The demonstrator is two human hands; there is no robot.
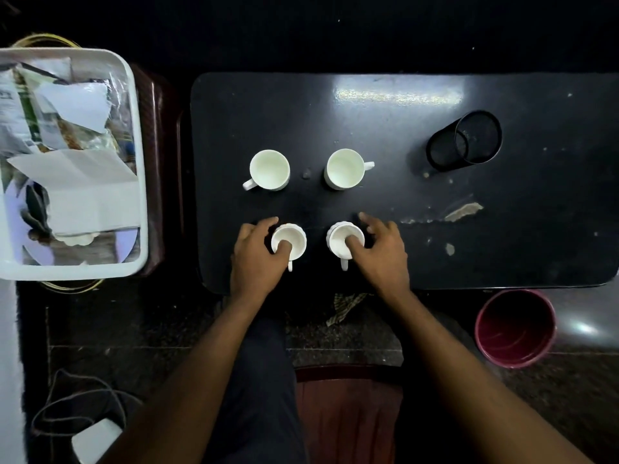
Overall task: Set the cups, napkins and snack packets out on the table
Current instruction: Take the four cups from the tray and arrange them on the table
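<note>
We see four empty white cups on the black table (385, 105), left hand (258, 252) pinching the near-left cup (294, 237), thumb inside, right hand (382, 249) likewise gripping the near-right cup (338, 234), napkins (83, 182) and snack packets (40, 112) in the white tray (142, 169) far left, mesh pen holder (465, 140) empty

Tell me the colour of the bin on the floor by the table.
Dark red or maroon bin, in the head view, the only one given.

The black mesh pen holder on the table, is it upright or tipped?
Tipped: the black mesh pen holder lies on its side, open mouth facing sideways.
</note>
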